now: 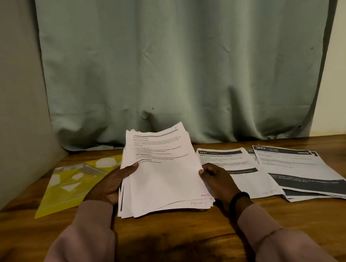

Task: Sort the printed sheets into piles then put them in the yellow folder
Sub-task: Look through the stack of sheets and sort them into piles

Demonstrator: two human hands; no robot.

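A thick stack of printed sheets [163, 171] is held at centre frame, gripped by the left hand [107, 184] and right hand [216, 179]. Sorting seems under way; two piles [276, 170] lie right, the yellow folder [68, 186] left. Next, one top sheet must be peeled off.

"2437" on middle sheet [222, 160], "1623" on right pile [296, 166]

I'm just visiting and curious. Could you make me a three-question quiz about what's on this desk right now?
1. True or false: the yellow folder lies left of the held stack.
2. How many paper groups lie right of that stack? A) none B) two C) five
3. Which hand wears a dark wristband?

Key:
1. True.
2. B: the 2437 sheet and the 1623 pile.
3. The right hand; the left hand wears none.
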